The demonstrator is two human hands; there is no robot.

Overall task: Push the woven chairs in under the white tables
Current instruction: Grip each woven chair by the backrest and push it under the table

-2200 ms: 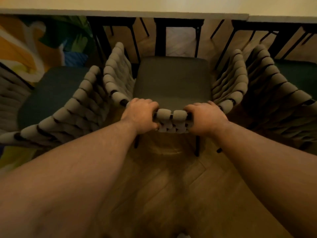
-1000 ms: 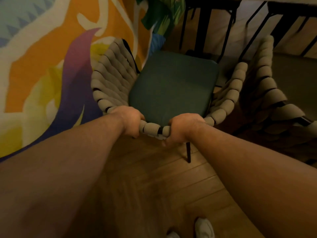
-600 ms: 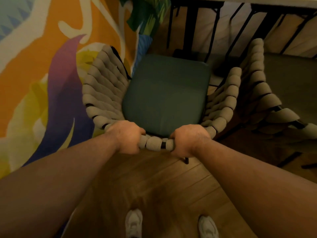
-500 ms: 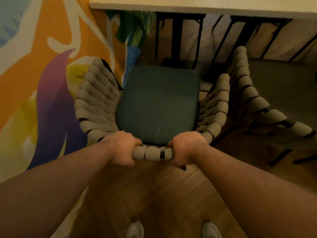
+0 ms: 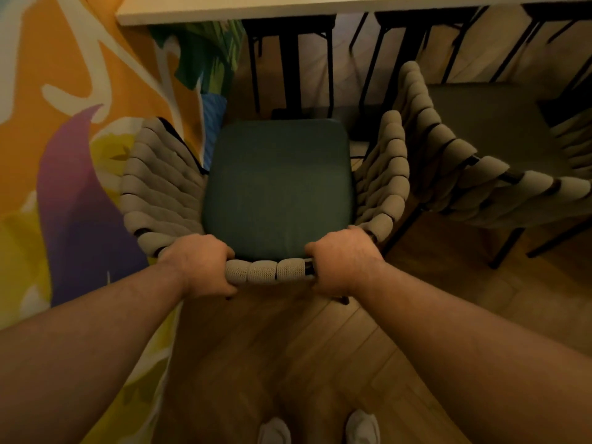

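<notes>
The woven chair (image 5: 278, 187) stands on the wooden floor (image 5: 288, 347), its green seat facing the white tabletop (image 5: 224, 9). The left grip (image 5: 200, 264) and right grip (image 5: 342, 261) each clench its woven back rail. A painted wall (image 5: 64, 123) lies left, and a second woven chair (image 5: 480, 174) stands just beside it on the right.

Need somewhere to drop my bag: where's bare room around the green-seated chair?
Bare wood floor between the chair's back and the shoes. Crowded: painted wall hugs its left side, neighbouring chair its right, table legs ahead.
</notes>
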